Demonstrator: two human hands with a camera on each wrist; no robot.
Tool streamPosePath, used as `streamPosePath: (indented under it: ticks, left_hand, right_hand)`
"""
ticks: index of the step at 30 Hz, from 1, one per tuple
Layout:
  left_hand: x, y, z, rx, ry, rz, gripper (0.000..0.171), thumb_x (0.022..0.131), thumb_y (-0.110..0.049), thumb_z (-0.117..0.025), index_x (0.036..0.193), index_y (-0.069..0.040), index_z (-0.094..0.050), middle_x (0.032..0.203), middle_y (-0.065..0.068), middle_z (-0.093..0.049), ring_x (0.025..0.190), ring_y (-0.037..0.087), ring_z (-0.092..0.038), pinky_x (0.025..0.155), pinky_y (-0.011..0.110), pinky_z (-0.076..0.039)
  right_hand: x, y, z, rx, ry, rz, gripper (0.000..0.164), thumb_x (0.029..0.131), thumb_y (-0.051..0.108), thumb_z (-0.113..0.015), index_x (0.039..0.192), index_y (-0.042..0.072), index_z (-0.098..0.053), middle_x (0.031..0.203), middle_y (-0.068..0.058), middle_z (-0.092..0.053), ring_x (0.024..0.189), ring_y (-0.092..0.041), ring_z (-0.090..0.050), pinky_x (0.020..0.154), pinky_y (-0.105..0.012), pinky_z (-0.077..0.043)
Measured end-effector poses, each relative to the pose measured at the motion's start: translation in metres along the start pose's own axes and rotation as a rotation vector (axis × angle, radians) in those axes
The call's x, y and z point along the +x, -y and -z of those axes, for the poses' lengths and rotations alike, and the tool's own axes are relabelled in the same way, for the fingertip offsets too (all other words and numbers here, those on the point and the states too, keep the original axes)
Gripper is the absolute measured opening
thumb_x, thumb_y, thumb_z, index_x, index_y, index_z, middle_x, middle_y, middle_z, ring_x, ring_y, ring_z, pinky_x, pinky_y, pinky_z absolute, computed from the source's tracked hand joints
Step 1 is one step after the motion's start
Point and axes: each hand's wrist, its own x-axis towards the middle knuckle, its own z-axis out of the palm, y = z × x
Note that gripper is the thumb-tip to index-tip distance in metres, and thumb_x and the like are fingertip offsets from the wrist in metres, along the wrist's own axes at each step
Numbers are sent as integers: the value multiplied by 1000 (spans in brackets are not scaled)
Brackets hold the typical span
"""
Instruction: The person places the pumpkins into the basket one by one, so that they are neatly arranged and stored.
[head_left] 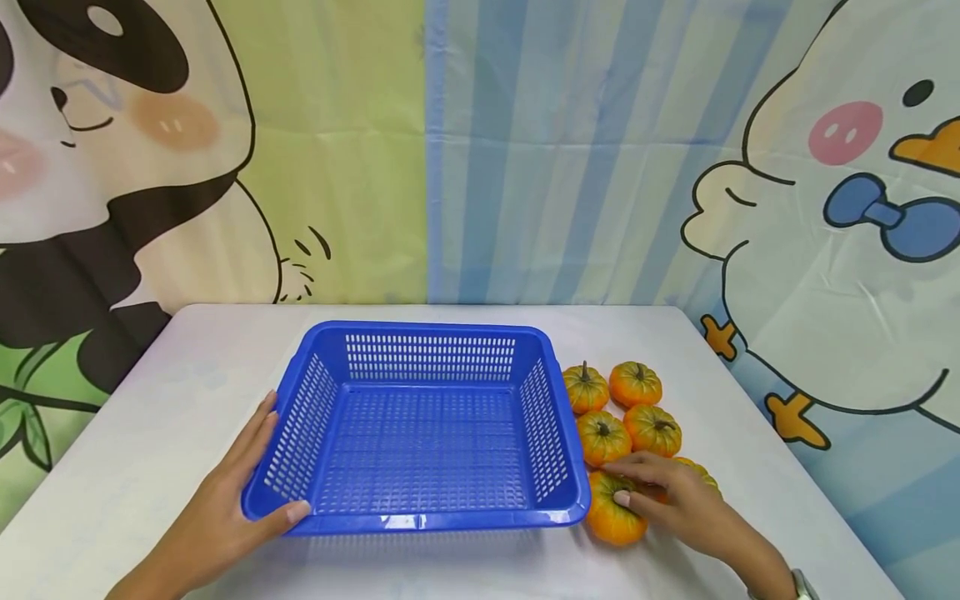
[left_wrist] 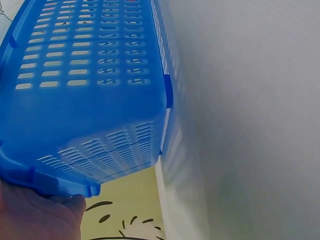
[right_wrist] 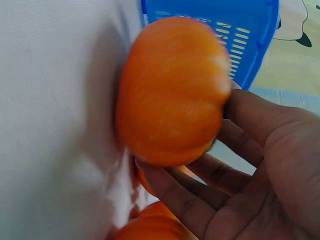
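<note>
A blue plastic basket [head_left: 420,522] with slotted walls and nothing inside sits on the white table. My left hand [head_left: 217,517] grips its front left corner, the thumb over the rim and the fingers along the outer left side. To the right of the basket, my right hand [head_left: 682,496] holds the nearest small orange-and-green pumpkin [head_left: 618,527], thumb on top and fingers at its far side. In the right wrist view, the orange side of this pumpkin [right_wrist: 175,95] faces the camera, with thumb and fingers around it. The left wrist view shows the basket's outer wall [left_wrist: 85,107] beside the hand.
Several more pumpkins [head_left: 636,383] stand in two rows along the basket's right side, one partly hidden behind my right hand. Behind the white table [head_left: 600,321] hangs a curtain [head_left: 525,150] with cartoon animals. A watch [head_left: 804,586] is on my right wrist.
</note>
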Motion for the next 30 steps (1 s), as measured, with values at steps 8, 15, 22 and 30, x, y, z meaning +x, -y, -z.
streamPosePath:
  ticks: [8,15,22,30]
  left_hand:
    - [-2,2,0,-12,-25,-46,103,79,-26,-78,157,-11,-13,163,-3,-3,147,27,-7,116,51,-12]
    - [-2,4,0,-21,-28,-52,102,79,-24,-78,157,-11,-13,163,-1,-5,148,21,-5,115,55,-10]
    - [-2,2,0,-7,-28,-47,102,79,-26,-78,156,-9,-14,163,-3,-5,148,26,-6,115,54,-12]
    - [0,-1,2,9,-9,-17,102,81,-29,-77,157,-10,-12,163,-4,-3,147,35,-8,105,72,-16]
  right_hand:
    - [2,0,-5,123,76,27,38,93,32,-66,126,13,-66,115,-1,-66,103,-21,-63,78,-28,-57]
    - [2,-1,-5,135,112,55,36,93,32,-66,125,17,-66,122,-2,-66,105,-19,-63,77,-26,-56]
    - [2,1,-1,142,125,83,38,93,30,-67,127,14,-66,123,-3,-66,108,-19,-62,77,-25,-56]
    - [0,10,16,96,59,90,38,93,29,-67,126,12,-66,122,-6,-66,108,-25,-62,79,-30,-57]
